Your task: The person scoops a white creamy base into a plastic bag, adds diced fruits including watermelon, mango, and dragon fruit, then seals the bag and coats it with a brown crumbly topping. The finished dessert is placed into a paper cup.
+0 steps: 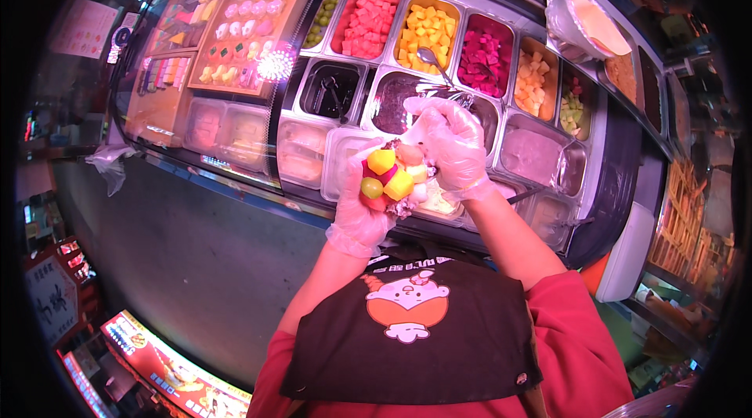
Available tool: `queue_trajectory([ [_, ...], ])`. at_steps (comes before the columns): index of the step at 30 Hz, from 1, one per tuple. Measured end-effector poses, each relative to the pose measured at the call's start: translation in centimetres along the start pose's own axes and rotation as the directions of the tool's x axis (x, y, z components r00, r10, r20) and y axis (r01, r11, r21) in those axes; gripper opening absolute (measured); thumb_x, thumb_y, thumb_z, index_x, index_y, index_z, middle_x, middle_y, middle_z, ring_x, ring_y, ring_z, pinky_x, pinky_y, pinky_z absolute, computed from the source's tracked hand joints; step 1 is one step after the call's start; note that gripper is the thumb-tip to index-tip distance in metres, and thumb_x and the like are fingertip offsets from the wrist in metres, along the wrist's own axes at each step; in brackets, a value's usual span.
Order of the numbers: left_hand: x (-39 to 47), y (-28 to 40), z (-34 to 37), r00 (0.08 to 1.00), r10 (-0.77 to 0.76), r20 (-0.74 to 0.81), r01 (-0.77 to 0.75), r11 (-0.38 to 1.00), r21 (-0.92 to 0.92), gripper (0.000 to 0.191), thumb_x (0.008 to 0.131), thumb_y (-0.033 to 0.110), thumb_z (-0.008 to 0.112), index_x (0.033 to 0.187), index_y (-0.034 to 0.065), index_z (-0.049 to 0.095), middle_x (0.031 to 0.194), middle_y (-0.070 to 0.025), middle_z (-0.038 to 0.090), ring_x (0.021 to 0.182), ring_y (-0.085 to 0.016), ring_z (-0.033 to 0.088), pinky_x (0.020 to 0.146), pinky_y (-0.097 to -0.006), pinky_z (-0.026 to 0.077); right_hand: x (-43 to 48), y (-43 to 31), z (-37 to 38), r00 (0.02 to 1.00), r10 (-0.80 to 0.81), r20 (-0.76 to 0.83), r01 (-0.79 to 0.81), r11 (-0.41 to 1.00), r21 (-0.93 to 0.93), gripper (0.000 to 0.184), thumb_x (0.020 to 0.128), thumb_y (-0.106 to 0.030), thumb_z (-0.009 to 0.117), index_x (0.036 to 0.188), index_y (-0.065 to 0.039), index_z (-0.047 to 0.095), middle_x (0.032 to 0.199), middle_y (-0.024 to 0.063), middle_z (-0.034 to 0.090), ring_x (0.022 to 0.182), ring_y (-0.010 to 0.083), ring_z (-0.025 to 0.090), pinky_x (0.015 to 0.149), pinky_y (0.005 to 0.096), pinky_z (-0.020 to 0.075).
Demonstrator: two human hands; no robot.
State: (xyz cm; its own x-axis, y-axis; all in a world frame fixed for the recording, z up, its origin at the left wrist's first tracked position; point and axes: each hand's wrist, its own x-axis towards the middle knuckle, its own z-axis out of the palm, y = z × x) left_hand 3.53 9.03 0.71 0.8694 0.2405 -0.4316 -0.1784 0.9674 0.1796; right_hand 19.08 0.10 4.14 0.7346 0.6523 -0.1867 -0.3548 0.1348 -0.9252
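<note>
My left hand [356,218], in a clear plastic glove, cradles a fruit-topped portion [386,174] in front of my chest. Yellow fruit cubes [399,185], a green grape [372,187] and pale and red fruit chunks show on top. Dark purple grains [402,206], which look like sticky rice, stick out around the edge. My right hand [458,142], also gloved, is at the portion's far right side with its fingers curled. Whether its fingertips pinch anything is not visible. Beneath the right hand is a steel pan [393,103] with dark contents.
Steel pans of cubed red fruit [369,24], yellow fruit [426,30] with a spoon [432,59], and magenta dragon fruit [484,59] line the far side. At left, a glass case covers wooden trays [252,36] of small sweets. A wrapped bowl [581,24] stands far right.
</note>
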Motion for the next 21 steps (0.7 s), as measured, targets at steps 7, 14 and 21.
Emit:
queue_trajectory([
  [7,0.7,0.2,-0.5,1.0,-0.004,0.016,0.003,1.0,0.019,0.068,0.099,0.052,0.064,0.148,0.0098,0.046,0.141,-0.0148,0.058,0.127,-0.035,0.062,0.096,-0.0503,0.059,2.2,-3.0,-2.1,0.998,-0.044,0.034,0.046,0.997,-0.062,0.019,0.097,-0.008,0.071,0.112,0.003,0.076,0.109,0.0083,0.076,0.089,0.0113,0.068,0.083,0.0275,0.0571],
  [14,2.0,0.9,-0.2,0.999,-0.038,0.024,0.037,0.999,0.021,0.051,0.102,0.039,0.065,0.142,0.0109,0.05,0.137,-0.0145,0.06,0.124,-0.034,0.064,0.098,-0.0531,0.06,2.5,-6.1,-2.6,0.999,0.035,0.027,-0.036,0.998,0.048,0.024,0.094,-0.003,0.074,0.116,0.004,0.075,0.113,0.0102,0.077,0.095,0.0122,0.07,0.086,0.0275,0.0573],
  [21,3.7,-0.4,1.6,0.991,0.132,-0.016,-0.127,0.974,0.185,0.047,0.103,0.041,0.064,0.139,0.0116,0.053,0.13,-0.0117,0.063,0.111,-0.028,0.068,0.088,-0.0426,0.061,0.7,-6.3,1.6,0.951,-0.236,0.198,0.268,0.952,-0.151,0.025,0.099,-0.005,0.068,0.122,0.002,0.074,0.11,0.0063,0.078,0.09,0.0118,0.071,0.084,0.0279,0.0578],
])
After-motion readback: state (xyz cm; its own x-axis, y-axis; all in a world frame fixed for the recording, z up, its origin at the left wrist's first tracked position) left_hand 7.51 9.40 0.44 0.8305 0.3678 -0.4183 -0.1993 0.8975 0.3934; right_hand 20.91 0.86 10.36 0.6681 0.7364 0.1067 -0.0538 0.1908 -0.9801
